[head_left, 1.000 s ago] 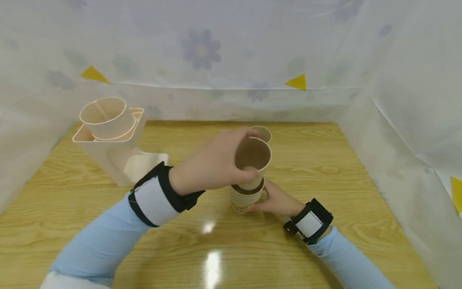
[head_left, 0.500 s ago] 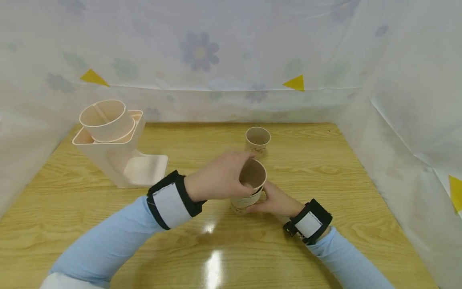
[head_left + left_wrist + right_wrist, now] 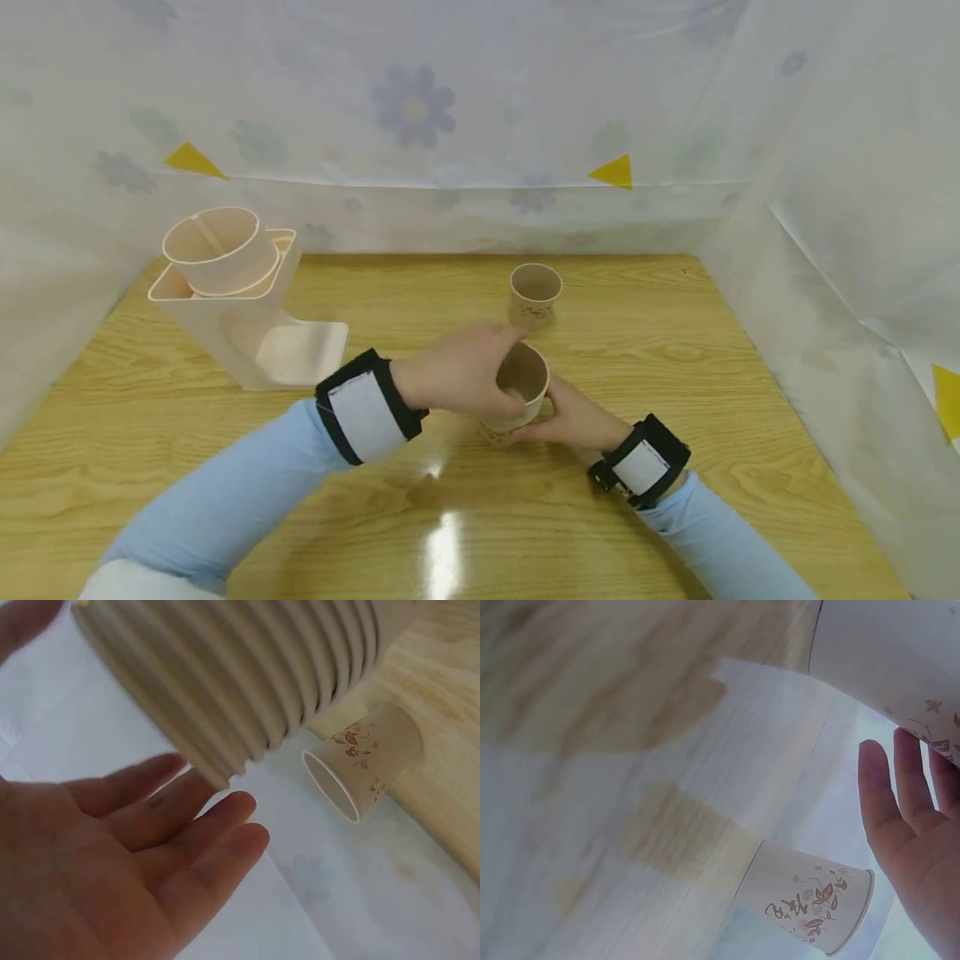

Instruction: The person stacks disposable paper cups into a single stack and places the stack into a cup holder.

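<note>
A stack of nested beige paper cups [image 3: 527, 372] stands upright on the wooden table, in front of me. My left hand [image 3: 465, 368] grips the top cup's rim from the left, thumb on the near side and fingers on the far side. Lower down, my right hand [image 3: 581, 417] holds the stack from the right. The left wrist view shows the stacked rims [image 3: 247, 667] closely spaced, with fingertips touching the outermost one. Leaf prints show on the lowest cup [image 3: 900, 667] in the right wrist view. Behind the stack a single paper cup [image 3: 535, 300] stands upright, untouched.
At the left stands a beige plastic stand [image 3: 247, 333] with a sloped body and a flat foot. A round open-topped container [image 3: 221, 250] sits in its top. White flowered sheets [image 3: 420, 208] hang round the table [image 3: 637, 533], with yellow triangles on them.
My left hand has lowered the top cup into the stack, bringing its rim down close to the others. The single cup behind has come into fuller view. My right hand has stayed in place.
</note>
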The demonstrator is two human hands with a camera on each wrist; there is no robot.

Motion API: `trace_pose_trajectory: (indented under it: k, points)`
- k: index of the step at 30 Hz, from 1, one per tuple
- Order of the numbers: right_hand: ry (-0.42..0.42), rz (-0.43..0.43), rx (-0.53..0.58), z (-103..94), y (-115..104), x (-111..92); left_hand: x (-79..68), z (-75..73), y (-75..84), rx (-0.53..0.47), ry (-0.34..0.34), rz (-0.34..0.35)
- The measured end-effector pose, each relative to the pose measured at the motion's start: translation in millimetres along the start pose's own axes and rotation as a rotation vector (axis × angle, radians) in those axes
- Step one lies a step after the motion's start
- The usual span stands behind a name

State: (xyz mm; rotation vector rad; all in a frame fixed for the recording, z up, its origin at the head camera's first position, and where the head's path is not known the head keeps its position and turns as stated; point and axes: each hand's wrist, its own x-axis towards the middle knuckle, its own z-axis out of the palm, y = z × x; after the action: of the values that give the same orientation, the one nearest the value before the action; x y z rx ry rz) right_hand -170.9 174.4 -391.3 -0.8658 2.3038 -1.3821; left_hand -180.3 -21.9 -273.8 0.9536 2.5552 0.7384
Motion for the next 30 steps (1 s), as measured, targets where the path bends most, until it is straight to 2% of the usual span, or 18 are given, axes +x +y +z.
trace_pose_trajectory:
  k: [3,7,10,14,20,22,26,30]
  points:
    - [0.023,-0.007,-0.033,-1.4,0.7,-1.1,19.8,-8.5,-6.0,0.063,0.062,-0.046]
    - [0.064,-0.012,-0.063,-1.6,1.8,-1.7,57.2,-16.9,-20.3,0.109,0.141,-0.152]
    - [0.072,-0.008,-0.058,-0.3,2.0,-1.4,82.1,-15.1,-33.6,0.108,0.165,-0.214]
    - [0.063,0.000,-0.042,3.1,2.4,-1.3,106.1,-3.9,-50.9,0.135,0.177,-0.226]
    - [0.052,0.029,0.014,7.9,4.6,-2.8,129.2,11.0,-68.3,0.180,0.115,-0.122]
    - [0.045,0.030,0.022,10.3,5.6,-3.7,135.0,14.9,-72.6,0.203,0.084,-0.107]
    - [0.026,0.016,0.024,14.7,7.0,-5.3,145.7,22.7,-80.6,0.222,0.060,-0.127]
    - [0.011,0.000,0.026,15.6,5.2,-2.6,151.1,23.2,-87.4,0.169,0.089,-0.176]
